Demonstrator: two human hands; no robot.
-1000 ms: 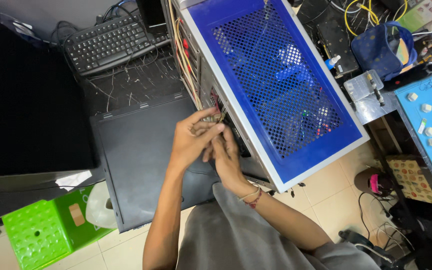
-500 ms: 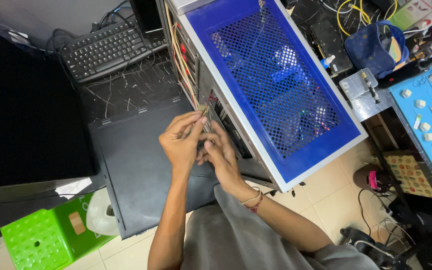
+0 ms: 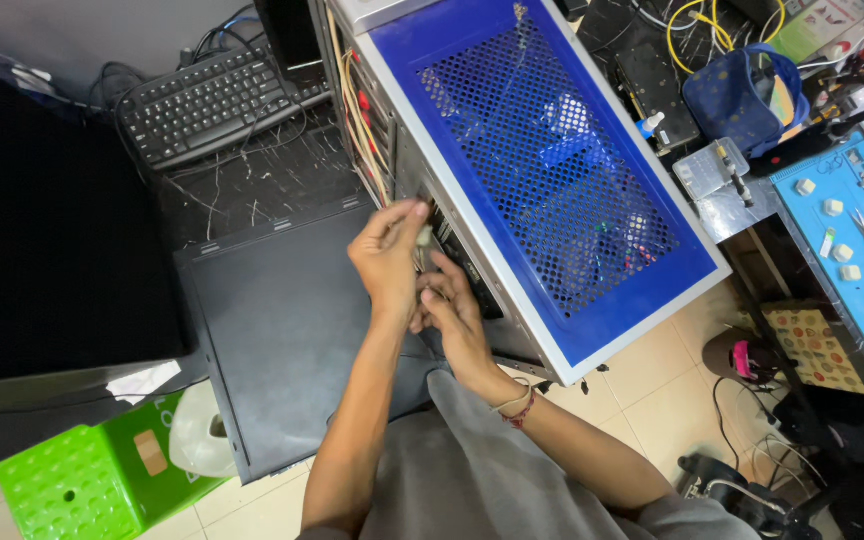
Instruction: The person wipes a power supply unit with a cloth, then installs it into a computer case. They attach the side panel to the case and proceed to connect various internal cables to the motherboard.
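Head view only: hands meet at the open side of a computer case (image 3: pixel 542 190) that lies with its blue perforated panel facing up. The left hand (image 3: pixel 389 262) pinches a small pale connector (image 3: pixel 423 237) between thumb and fingers, right at the case opening. The right hand (image 3: pixel 455 318) sits just below it, fingers reaching into the dark interior; whether they grip anything cannot be told, since the case edge and the left hand hide them. A bundle of yellow and red wires (image 3: pixel 360 110) runs along the opening, its ends lost inside. A dark side panel (image 3: pixel 282 330) lies flat beneath both forearms. A keyboard (image 3: pixel 214 100) rests beyond, and a green stool (image 3: pixel 82 480) is cut off at the lower left.
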